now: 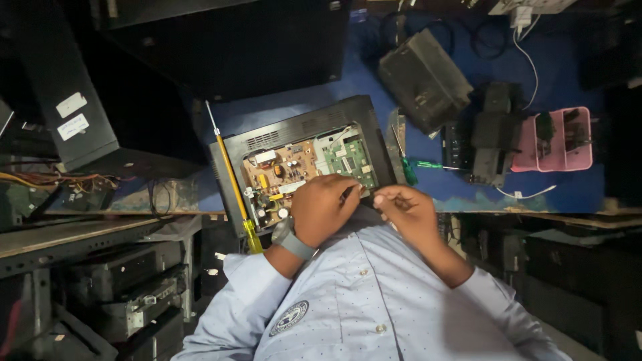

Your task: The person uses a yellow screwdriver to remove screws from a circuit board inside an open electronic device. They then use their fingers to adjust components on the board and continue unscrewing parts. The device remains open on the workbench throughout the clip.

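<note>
The opened unit (301, 167) sits at the bench's (468, 194) near edge, boards up, so you can reach in. Your left hand (323, 208) and right hand (408, 210) meet at its near edge, fingers pinched together; on what, I cannot tell. 1 yellow screwdriver (233, 180) lies along its left side.

L hand (323, 208) + R hand (408, 212) — fingers curled, tips nearly meeting.

One head-worn camera looks steeply down from above the person's chest, close over both hands, which meet at the near edge of an opened device (301, 167); the blue bench (441, 174) stretches beyond them.
</note>
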